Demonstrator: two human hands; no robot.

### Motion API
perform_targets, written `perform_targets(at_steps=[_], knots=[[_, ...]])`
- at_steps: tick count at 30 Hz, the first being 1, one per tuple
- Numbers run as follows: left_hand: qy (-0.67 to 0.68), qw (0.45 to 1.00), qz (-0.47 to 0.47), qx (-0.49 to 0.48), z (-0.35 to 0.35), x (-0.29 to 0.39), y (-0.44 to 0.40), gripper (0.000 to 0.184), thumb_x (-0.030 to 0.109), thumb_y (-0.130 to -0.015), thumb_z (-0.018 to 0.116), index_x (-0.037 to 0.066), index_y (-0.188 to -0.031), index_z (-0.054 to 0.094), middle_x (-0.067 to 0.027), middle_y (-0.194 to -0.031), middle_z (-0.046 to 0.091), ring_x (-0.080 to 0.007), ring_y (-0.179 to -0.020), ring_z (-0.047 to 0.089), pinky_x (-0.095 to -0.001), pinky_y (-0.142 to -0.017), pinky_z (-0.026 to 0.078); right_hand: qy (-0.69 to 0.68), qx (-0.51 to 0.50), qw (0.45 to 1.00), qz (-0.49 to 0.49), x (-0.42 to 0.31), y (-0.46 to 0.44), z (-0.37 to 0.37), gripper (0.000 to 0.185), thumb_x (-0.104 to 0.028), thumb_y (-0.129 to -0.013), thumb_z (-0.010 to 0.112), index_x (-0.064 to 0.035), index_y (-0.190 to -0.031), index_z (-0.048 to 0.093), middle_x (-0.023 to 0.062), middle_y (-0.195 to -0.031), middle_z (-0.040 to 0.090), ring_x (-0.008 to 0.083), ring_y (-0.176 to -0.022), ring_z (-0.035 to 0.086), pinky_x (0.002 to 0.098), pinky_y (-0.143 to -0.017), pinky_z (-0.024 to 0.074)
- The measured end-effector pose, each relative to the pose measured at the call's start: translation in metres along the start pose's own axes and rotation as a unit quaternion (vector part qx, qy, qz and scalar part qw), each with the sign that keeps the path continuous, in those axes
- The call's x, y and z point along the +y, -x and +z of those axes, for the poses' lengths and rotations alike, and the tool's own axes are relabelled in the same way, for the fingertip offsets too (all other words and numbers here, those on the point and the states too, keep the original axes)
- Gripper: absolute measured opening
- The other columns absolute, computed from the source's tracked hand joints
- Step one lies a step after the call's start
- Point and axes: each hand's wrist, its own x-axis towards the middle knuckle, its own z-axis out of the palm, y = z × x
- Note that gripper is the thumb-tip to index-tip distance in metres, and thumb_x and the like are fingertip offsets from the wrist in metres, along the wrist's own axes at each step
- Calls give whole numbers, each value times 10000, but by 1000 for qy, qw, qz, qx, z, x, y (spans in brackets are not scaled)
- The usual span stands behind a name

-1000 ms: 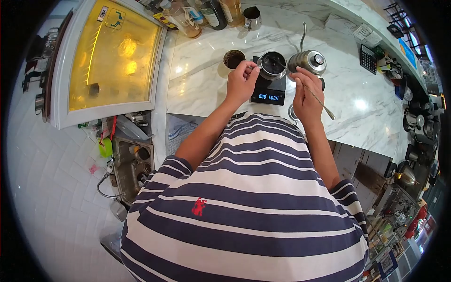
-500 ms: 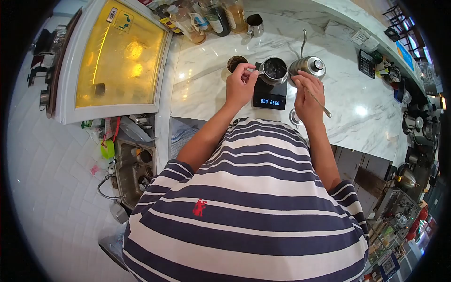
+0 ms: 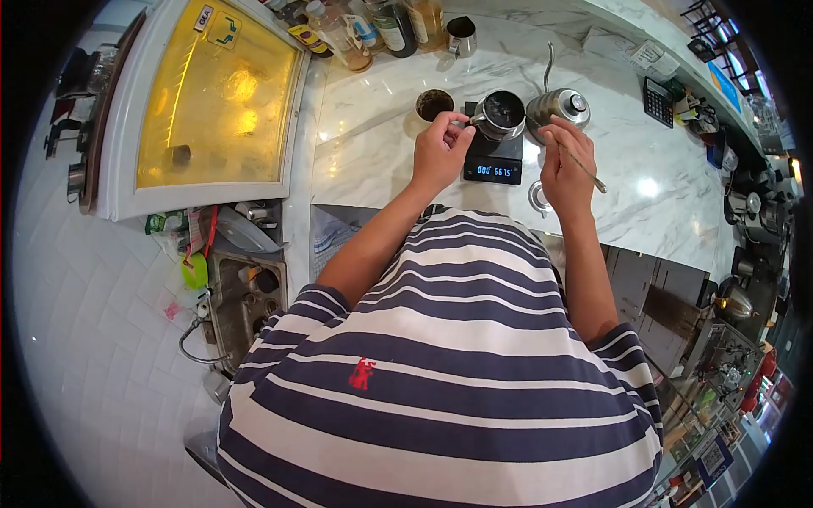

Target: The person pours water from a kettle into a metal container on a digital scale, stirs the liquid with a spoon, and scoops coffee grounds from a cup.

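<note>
A round cup-like vessel (image 3: 505,113) with a shiny rim and dark contents sits on a black digital scale (image 3: 494,170) with a lit blue display. At the vessel's left side my left hand (image 3: 443,154) pinches its handle. My right hand (image 3: 567,165) is closed around a thin metal spoon (image 3: 589,171); one end sticks out at the lower right, while the other is hidden by the fingers. Just behind that hand stands a steel gooseneck kettle (image 3: 555,110). A small cup (image 3: 434,104) with dark, grainy contents is left of the scale. Near my right wrist lies a round lid-like disc (image 3: 539,197).
Bottles (image 3: 392,30) and a metal pitcher (image 3: 461,37) line the back of the marble counter (image 3: 364,161). A calculator (image 3: 658,103) lies at the back right. To the left are a yellow-lit glass-door cabinet (image 3: 216,102) and a sink (image 3: 241,313).
My right hand has drawn slightly away from the vessel, with the spoon still in it. My left hand remains at the handle. The scale's reading has risen. The view has shifted slightly.
</note>
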Motion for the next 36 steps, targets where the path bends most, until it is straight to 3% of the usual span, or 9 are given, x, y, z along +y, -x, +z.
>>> perform_targets(at_steps=[4, 6, 9, 11, 15, 18, 21, 25, 36], knots=[[0, 1000, -1, -27, -3, -10, 0, 254, 192, -952, 747, 66, -1162, 680, -35, -760, 690, -113, -628, 594, -292, -610, 493, 4, -10, 999, -41, -13, -6, 2, 64, -46, -959, 677, -40, -1014, 707, 81, -1010, 751, 279, -1126, 696, 438, -952, 487], [-3, 999, -2, -39, -7, -8, 0, 289, 202, -951, 745, 71, -1199, 674, -38, -767, 694, -122, -634, 602, -298, -618, 500, 7, -22, 999, -36, -12, -9, 8, 73, -50, -958, 677, -40, -1023, 709, 86, -1021, 748, 280, -1117, 697, 441, -958, 486], [-8, 996, -19, -85, -18, 0, -2, 347, 228, -981, 727, 58, -1275, 653, -36, -851, 706, -105, -763, 611, -283, -703, 499, 27, -21, 999, -13, -11, -10, 7, 77, -57, -964, 673, -42, -1029, 711, 92, -1035, 750, 282, -1105, 699, 436, -957, 486], [-10, 995, -28, -93, -23, 2, -3, 365, 227, -983, 723, 53, -1295, 645, -42, -859, 709, -115, -770, 615, -293, -721, 508, 37, -17, 999, 24, -14, -7, 2, 78, -62, -973, 667, -41, -1033, 712, 97, -1043, 751, 284, -1095, 701, 431, -949, 486], [-2, 993, -26, -115, -29, -3, -3, 391, 224, -985, 718, 52, -1326, 635, -52, -875, 712, -129, -776, 621, -305, -743, 520, 32, -10, 999, -1, -24, -3, 4, 79, -79, -999, 650, -40, -1035, 708, 103, -1055, 753, 291, -1068, 704, 426, -924, 486], [4, 991, -33, -131, -30, -8, 1, 398, 219, -984, 717, 57, -1337, 633, -56, -876, 711, -133, -783, 622, -307, -751, 522, 26, -1, 1000, 0, -25, -2, 13, 83, -87, -1009, 643, -38, -1036, 705, 104, -1057, 752, 296, -1049, 704, 424, -909, 488], [4, 993, 10, -117, -32, -16, 5, 383, 226, -962, 728, 70, -1304, 648, -54, -797, 702, -135, -664, 627, -312, -660, 522, 26, 28, 999, 36, -28, -4, 14, 81, -83, -1008, 642, -39, -1034, 704, 103, -1032, 754, 307, -980, 705, 420, -888, 490], [7, 991, 9, -131, -35, -26, 0, 384, 227, -963, 724, 79, -1311, 650, -60, -807, 705, -145, -675, 626, -314, -668, 523, 32, 35, 996, 74, -30, -8, 14, 106, -100, -1025, 628, -43, -1021, 718, 110, -972, 755, 314, -907, 704, 409, -861, 495], [2, 988, 29, -154, -51, -27, -9, 390, 215, -959, 727, 94, -1320, 643, -57, -826, 705, -149, -695, 623, -314, -675, 520, -40, -17, 997, 66, -48, -9, 0, 134, -104, -1039, 613, -22, -1035, 719, 135, -1078, 751, 325, -1058, 698, 412, -931, 521]])
